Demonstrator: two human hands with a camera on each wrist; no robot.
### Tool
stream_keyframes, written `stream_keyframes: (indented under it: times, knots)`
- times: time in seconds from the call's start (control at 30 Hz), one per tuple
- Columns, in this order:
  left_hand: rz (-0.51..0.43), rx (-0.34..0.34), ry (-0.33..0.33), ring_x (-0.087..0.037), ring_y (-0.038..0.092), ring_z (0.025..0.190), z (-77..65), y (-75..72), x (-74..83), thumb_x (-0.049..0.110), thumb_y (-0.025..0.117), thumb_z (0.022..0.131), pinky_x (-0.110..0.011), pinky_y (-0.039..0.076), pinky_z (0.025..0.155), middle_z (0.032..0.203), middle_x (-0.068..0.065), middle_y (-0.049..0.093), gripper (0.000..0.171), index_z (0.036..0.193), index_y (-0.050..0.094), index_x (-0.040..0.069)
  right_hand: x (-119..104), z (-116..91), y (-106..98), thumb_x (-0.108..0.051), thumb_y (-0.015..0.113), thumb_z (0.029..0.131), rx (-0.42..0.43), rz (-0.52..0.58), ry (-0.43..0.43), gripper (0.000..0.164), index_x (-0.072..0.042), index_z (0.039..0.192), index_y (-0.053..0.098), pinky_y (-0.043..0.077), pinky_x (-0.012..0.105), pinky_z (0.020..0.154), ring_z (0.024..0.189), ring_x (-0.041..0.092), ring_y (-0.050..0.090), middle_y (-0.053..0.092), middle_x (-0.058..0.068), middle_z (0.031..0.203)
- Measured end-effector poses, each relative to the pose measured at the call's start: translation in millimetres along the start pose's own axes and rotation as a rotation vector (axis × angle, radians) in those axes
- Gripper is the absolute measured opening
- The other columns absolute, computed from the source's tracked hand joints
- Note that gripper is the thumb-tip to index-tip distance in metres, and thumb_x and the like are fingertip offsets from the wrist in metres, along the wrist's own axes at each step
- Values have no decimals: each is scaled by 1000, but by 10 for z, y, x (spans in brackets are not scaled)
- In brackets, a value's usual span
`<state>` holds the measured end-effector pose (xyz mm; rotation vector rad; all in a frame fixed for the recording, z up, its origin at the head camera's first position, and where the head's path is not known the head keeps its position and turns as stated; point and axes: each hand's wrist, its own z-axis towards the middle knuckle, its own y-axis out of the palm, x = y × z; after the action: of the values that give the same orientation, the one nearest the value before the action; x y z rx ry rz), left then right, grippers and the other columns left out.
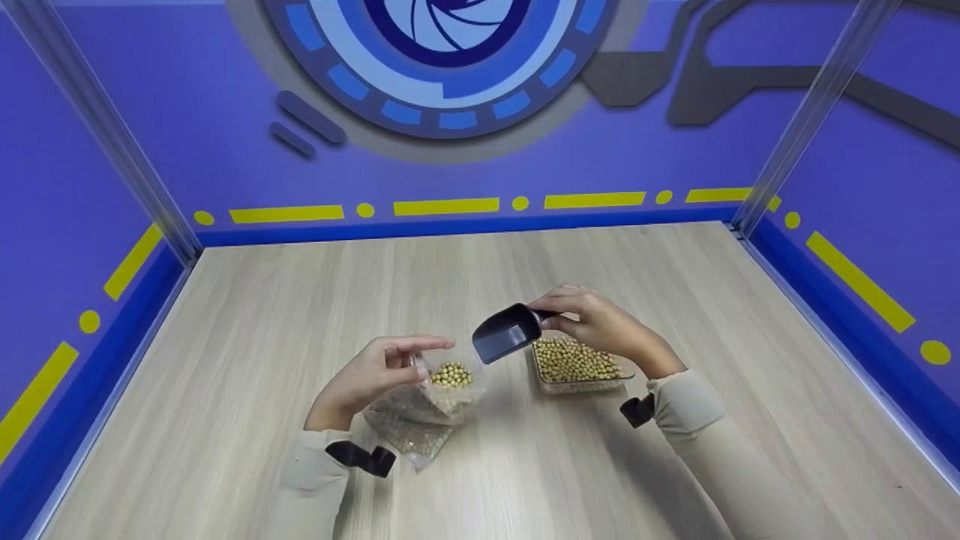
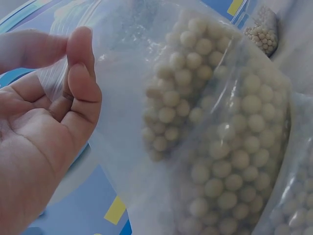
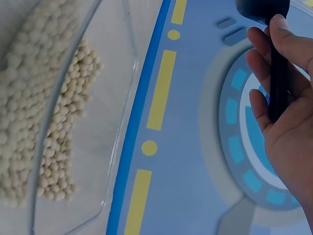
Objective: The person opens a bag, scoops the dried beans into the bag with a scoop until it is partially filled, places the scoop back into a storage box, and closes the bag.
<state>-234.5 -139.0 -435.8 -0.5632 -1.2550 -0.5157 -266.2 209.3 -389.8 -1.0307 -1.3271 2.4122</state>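
My left hand (image 1: 367,375) pinches the rim of a clear plastic zip bag (image 2: 124,98) between thumb and fingers. Round, pale yellow beans (image 1: 452,375) show through its open mouth, and many more fill it in the left wrist view. By its handle, my right hand (image 1: 592,319) grips a black scoop (image 1: 508,334). The scoop is tilted toward the bag, its tip beside the mouth, and its visible hollow holds no beans. Under the right hand stands a clear container (image 1: 581,387) with a layer of the same beans, partly covered by the hand in the head view.
More bean-filled clear plastic (image 1: 412,439) lies on the wooden table (image 1: 315,292) below the held bag. Blue panels (image 1: 172,150) with yellow marks stand at the back and sides. Black straps (image 1: 360,456) sit on both wrists.
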Motion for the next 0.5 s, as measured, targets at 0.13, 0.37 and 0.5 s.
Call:
stream_keyframes:
  times: [0.13,0.37,0.5]
  knots:
    - [7,5,-5,-1,51,74,-5,5,-1,-3,57,89,-14,42,59,112,3,67,42,130,53,-10,104,-117,-40,-10,65,89,23,34,38,31,-7,120,67,50,38,92,105,23,62,70,6,113]
    - [15,5,-31,-2,51,73,-3,15,1,-5,56,89,-14,41,58,98,-9,65,41,130,54,-8,318,-339,-95,-11,65,90,40,75,108,29,-5,118,68,52,29,85,101,22,63,70,8,110]
    - [29,8,-36,-2,50,71,3,18,-2,-4,57,89,-14,40,56,95,-13,62,41,130,55,-7,424,-457,-117,-13,65,90,37,58,162,30,-5,119,68,53,31,85,104,26,63,69,10,113]
